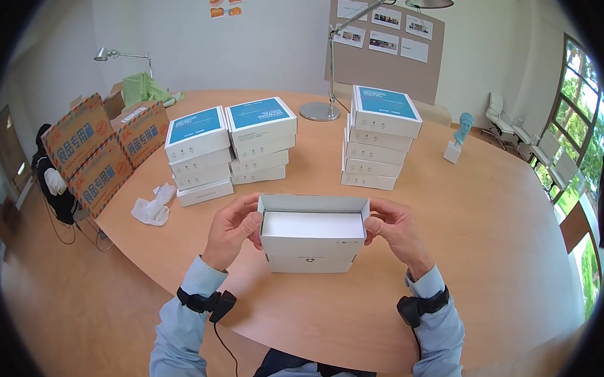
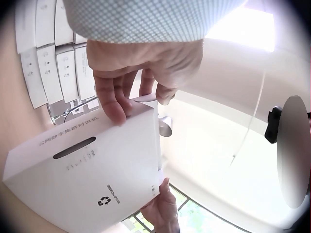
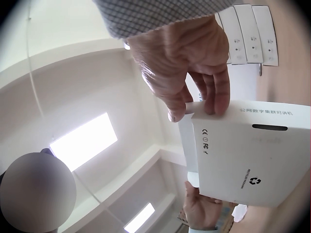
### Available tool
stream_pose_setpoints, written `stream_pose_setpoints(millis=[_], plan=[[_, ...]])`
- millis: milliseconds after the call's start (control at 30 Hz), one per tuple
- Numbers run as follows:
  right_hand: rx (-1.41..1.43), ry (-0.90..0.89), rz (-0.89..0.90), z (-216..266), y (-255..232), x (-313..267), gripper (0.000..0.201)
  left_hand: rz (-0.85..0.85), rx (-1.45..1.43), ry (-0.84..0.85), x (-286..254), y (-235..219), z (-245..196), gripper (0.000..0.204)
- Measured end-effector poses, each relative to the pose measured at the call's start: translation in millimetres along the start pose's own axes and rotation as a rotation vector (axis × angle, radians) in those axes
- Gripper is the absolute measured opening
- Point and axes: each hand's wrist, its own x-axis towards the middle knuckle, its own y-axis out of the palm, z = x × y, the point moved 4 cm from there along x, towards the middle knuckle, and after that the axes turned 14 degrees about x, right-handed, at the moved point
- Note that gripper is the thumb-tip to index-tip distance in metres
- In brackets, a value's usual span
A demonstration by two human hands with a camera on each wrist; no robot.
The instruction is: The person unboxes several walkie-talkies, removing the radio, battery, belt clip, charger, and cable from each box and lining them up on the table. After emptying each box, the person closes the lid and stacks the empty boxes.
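Observation:
In the head view an uncovered white box point(image 1: 310, 255) stands on edge at the table's near middle, a flat white surface showing inside its rim. My left hand point(image 1: 234, 231) grips its left upper edge, thumb at the rim. On the opposite side my right hand point(image 1: 400, 234) pinches the right upper edge. The left wrist view has the left hand point(image 2: 141, 73) with fingers on the box point(image 2: 82, 179), whose side has a dark slot and a recycling mark. From the right wrist the right hand point(image 3: 187, 68) holds the box point(image 3: 243, 155) by its corner, thumb along the edge.
Stacks of white boxes with blue labels stand at the back left point(image 1: 197, 158) and back right point(image 1: 378, 148). Crumpled plastic point(image 1: 154, 206) lies at the left. Behind are a lamp base point(image 1: 319, 111) and a blue bust point(image 1: 462, 131). Printed cartons point(image 1: 100, 183) stand beyond the left edge.

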Motion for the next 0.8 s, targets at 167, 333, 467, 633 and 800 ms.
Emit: stream_pose_setpoints(millis=[167,333,467,633,800], plan=[[-0.092,0.040,-0.018,4.3,1.5,-0.8,0.035,0.021,0.009,-0.023,-3.0,-0.7,-3.8,0.048],[-0.146,-0.039,-0.026,3.1,17.0,-7.9,0.038,-0.036,-0.056,-0.014,-17.5,0.8,-9.0,0.044],[-0.510,-0.288,-0.032,2.8,32.2,-30.9,0.038,-0.016,0.285,0.030,-43.4,-1.4,-25.5,0.047],[-0.753,-0.585,0.090,-8.2,65.4,-61.0,0.042,-0.023,0.562,0.242,-76.8,-1.6,-27.6,0.047],[-0.977,-0.661,0.178,-51.7,76.4,-82.5,0.047,-0.007,0.669,0.255,-105.8,-10.3,7.3,0.049]])
